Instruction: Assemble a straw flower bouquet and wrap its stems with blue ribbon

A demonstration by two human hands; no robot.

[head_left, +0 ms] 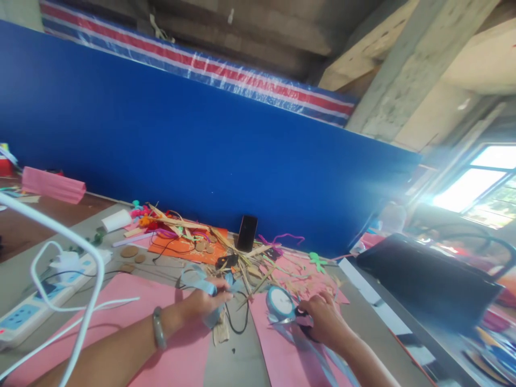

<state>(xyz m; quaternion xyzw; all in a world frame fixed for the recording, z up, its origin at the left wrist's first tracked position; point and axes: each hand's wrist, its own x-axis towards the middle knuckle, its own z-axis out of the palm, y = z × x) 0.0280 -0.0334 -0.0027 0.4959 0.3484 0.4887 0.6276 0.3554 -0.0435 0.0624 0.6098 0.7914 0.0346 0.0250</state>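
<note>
White cable [99,271] curves left of our left hand [207,301], which pinches looped blue ribbon [208,287]; our right hand [324,320] grips scissors [300,318], ribbon roll [281,302] beside it. We judge looping partly done, finishing left.

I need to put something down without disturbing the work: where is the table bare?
Grey tabletop looks bare between the right hand and the white strip. A narrower patch lies between the two pink sheets, on the near side of a dark scrap. Craft scraps crowd the stretch before the phone; the power strip and white cable crowd the left.
</note>
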